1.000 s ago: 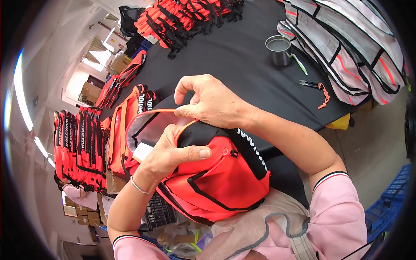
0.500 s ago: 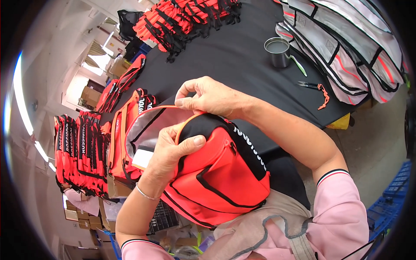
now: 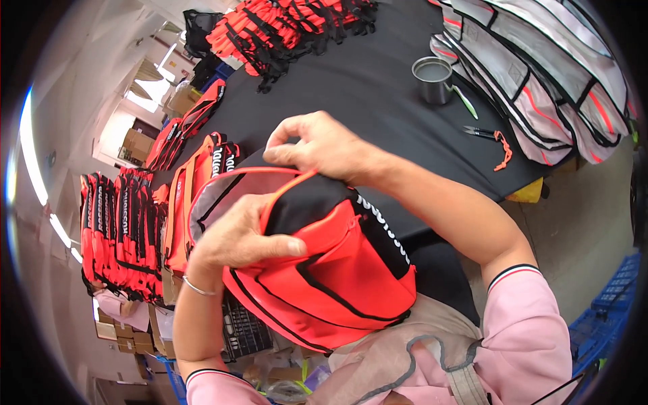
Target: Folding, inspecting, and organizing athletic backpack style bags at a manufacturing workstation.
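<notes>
A red and black backpack (image 3: pixel 324 270) leans against my front, its zipped top gaping with orange edging and a grey lining. My left hand (image 3: pixel 246 236) grips the opening's near left side. Its thumb lies across the red front, and its other fingers are hidden behind the edge. Over the far side of the opening is my right hand (image 3: pixel 320 145), thumb and forefinger pinched together just above the orange edging. What they hold, if anything, is too small to make out. The heel of that hand rests by the black top panel.
Red and black bags stand stacked at left (image 3: pixel 121 236), and a strapped red pile (image 3: pixel 283 34) lies at the back of the black table (image 3: pixel 351 101). At right are a metal mug (image 3: pixel 433 84), thread snips (image 3: pixel 480 132) and grey bag pieces (image 3: pixel 526 74). A blue crate (image 3: pixel 607 304) stands lower right.
My left hand has slid left and down, its thumb now flatter on the front. My right hand has shifted slightly left and up. The backpack's opening has tilted a little left.
</notes>
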`<state>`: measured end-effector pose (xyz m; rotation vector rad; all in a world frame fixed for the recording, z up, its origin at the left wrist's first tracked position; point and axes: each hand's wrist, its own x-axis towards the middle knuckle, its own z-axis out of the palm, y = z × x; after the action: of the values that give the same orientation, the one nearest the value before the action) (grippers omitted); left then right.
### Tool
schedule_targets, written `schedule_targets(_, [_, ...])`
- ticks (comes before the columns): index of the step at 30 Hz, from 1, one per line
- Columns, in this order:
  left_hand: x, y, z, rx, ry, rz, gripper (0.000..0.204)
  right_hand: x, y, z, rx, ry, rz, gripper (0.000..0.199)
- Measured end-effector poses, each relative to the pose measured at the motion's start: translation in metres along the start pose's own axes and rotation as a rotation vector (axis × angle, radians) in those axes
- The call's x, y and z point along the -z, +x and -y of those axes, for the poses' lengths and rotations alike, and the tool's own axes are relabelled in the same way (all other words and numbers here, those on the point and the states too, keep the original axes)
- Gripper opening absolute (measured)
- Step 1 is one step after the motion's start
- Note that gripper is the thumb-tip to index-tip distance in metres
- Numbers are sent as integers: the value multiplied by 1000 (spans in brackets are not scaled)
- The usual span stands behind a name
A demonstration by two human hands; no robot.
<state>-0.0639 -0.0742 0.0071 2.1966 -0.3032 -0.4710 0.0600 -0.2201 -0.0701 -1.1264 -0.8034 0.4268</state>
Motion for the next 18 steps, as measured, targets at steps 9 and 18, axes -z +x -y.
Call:
schedule_targets(9, [26, -15, 2, 23, -168, -243, 40, 31, -3, -1, -114, 42, 41, 25])
schedule_targets(18, [37, 0, -4, -65, -111, -186, 33, -40, -19, 91, 285, -1309, 195, 33])
